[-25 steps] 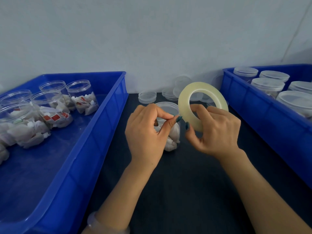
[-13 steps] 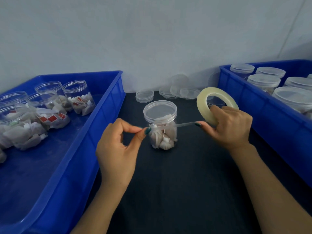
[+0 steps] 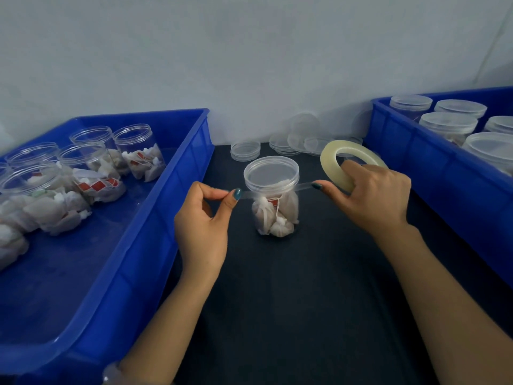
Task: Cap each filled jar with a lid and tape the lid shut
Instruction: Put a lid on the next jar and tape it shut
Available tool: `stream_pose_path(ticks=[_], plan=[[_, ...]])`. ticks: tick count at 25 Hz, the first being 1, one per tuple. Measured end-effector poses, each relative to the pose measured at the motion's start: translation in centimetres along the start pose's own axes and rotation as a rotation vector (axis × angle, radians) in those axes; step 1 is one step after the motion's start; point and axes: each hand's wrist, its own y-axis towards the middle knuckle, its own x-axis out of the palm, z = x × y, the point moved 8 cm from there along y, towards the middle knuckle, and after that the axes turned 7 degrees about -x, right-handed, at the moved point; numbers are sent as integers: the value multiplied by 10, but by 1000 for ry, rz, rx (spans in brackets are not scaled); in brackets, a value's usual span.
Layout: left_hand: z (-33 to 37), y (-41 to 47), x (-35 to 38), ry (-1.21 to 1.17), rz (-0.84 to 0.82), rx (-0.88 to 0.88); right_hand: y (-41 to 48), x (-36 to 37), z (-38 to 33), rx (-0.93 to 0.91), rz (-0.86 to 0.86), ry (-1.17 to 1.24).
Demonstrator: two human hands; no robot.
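A clear jar filled with tea bags stands on the dark table, capped with a clear lid. My right hand grips a roll of clear tape to the jar's right. My left hand pinches the free tape end between thumb and forefinger, left of the jar. The pulled strip stretches across in front of the jar just below the lid.
A blue bin on the left holds several open filled jars. A second blue bin on the right holds several lidded jars. Loose clear lids lie by the back wall.
My hands have drawn apart, pulling a length of tape off the roll. The strip now spans the front of the jar, and the roll sits lower and further right.
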Motion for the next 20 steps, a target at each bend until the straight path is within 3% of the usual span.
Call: stream_pose_path(ticks=[13,20], plan=[[-5,12,59,-201,-314,15,1,17,-4,39,-73,82],[-13,21,84,-320,-575,-124,-1,20,-5,42,-113,106]])
